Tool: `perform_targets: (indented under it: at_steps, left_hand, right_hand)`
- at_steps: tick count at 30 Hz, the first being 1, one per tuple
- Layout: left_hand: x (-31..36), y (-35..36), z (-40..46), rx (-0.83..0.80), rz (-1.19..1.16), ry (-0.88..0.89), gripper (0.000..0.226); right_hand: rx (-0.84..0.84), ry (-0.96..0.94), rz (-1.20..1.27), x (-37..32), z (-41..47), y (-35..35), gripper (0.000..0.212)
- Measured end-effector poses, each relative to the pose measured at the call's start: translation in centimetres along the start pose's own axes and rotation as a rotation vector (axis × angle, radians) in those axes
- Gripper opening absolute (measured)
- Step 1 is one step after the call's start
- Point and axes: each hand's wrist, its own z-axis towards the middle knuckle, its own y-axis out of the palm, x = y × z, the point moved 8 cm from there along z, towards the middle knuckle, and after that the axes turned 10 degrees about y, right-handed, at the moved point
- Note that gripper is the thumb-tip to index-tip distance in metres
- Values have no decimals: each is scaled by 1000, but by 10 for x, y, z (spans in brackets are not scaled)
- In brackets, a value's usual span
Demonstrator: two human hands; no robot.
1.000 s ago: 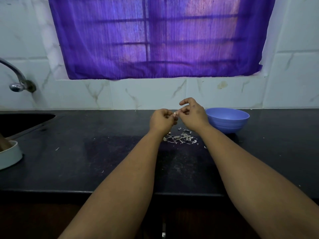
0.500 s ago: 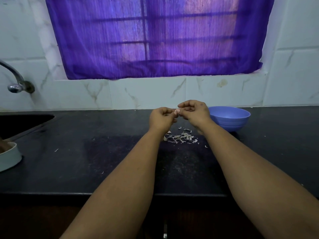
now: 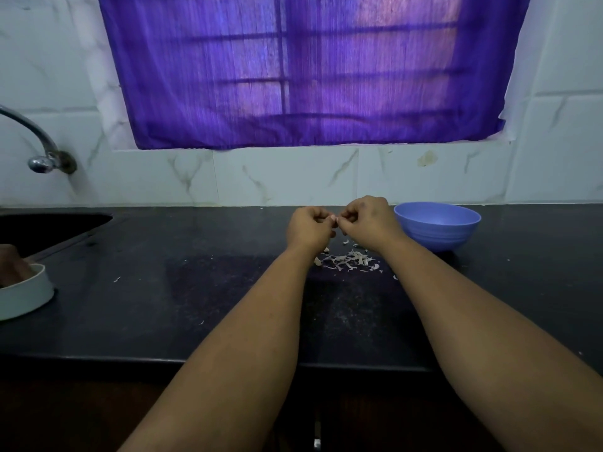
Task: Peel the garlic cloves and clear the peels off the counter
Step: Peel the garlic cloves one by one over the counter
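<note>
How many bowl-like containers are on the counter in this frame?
2. A blue bowl sits beside the right hand, near the wall. A white container sits at the left edge by the sink, partly cut off. Contents of both are hidden.

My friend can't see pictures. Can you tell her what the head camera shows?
Two hands, left hand and right hand, pinch a small garlic clove above a pile of peels on a dark counter. A blue bowl sits right of them.

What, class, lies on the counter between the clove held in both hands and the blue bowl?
Nothing visible does. Both hands, left hand and right hand, pinch the garlic clove. The blue bowl sits just beyond the right hand. The peels lie nearer the person.
</note>
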Motion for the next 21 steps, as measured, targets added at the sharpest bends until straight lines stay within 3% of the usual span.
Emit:
perform_targets:
  at_steps: [21]
  left_hand:
    - [-1, -1, 4, 12, 32, 20, 23]
  right_hand:
    - [10, -103, -332, -23, -7, 6, 23]
